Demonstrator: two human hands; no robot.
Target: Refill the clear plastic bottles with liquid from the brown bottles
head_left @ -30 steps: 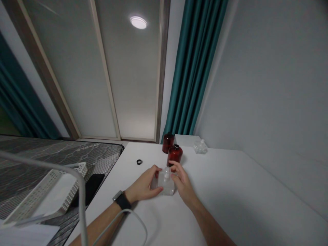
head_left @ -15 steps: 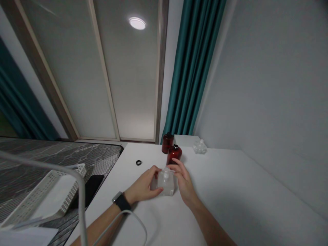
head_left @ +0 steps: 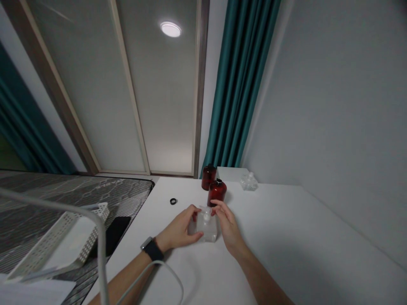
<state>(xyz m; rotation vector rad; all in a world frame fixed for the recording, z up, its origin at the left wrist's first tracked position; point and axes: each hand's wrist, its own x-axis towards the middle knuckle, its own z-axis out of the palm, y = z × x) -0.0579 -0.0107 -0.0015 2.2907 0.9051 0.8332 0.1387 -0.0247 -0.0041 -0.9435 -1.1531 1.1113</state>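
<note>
A clear square pump bottle (head_left: 210, 231) stands upright on the white table, between my two hands. My left hand (head_left: 181, 228), with a dark-banded watch (head_left: 152, 249) on its wrist, grips the bottle's left side, thumb in front and fingers behind. At the top of the bottle, the fingertips of my right hand (head_left: 230, 233) close on the clear pump head (head_left: 206, 212). Just behind them are two dark red bottles, a nearer one (head_left: 217, 191) and a farther one (head_left: 208, 177). A small black ring (head_left: 173, 201) lies to the left.
Another clear bottle (head_left: 249, 182) sits near the table's back, beside a white box (head_left: 230, 173). Left of the table are a white perforated basket (head_left: 38, 250) and a black flat object (head_left: 117, 231). A pale curved tube (head_left: 101, 241) crosses the left foreground.
My right fingers have curled in closer around the pump head, which now looks turned with its spout toward the left. My left hand keeps its hold on the bottle.
</note>
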